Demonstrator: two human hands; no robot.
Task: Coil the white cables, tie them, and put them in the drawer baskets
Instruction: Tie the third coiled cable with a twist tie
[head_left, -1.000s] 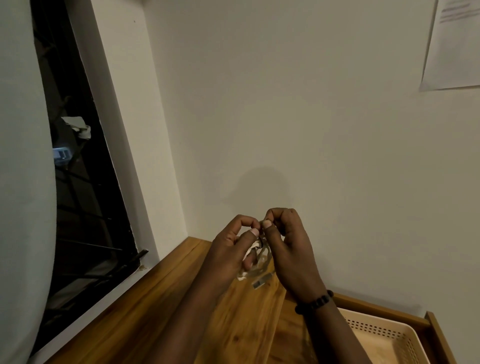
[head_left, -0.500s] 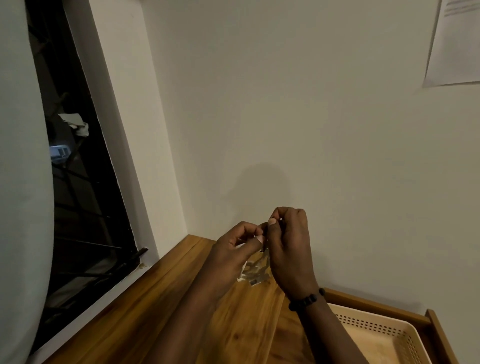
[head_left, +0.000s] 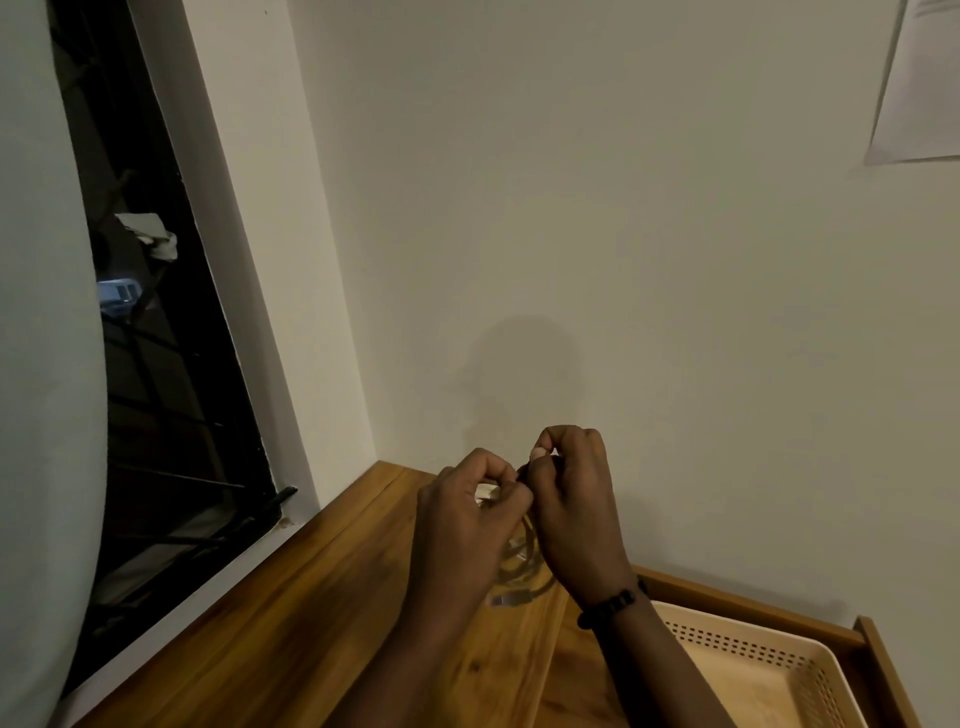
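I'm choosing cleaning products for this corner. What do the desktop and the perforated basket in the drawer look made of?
The desktop looks like wood or wood veneer with a smooth, slightly glossy finish: visible grain and plank seams. The basket looks like moulded beige plastic, matt: uniform colour and regular rows of punched holes along its wall.

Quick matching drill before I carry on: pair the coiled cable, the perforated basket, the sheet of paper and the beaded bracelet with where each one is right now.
Things:
1. coiled cable
2. perforated basket
3. sheet of paper
4. beaded bracelet

Places:
A. on the right wrist
B. on the wall, upper right
C. held between both hands above the wooden top
D. in the open drawer, lower right

Pairs: 1-C, 2-D, 3-B, 4-A
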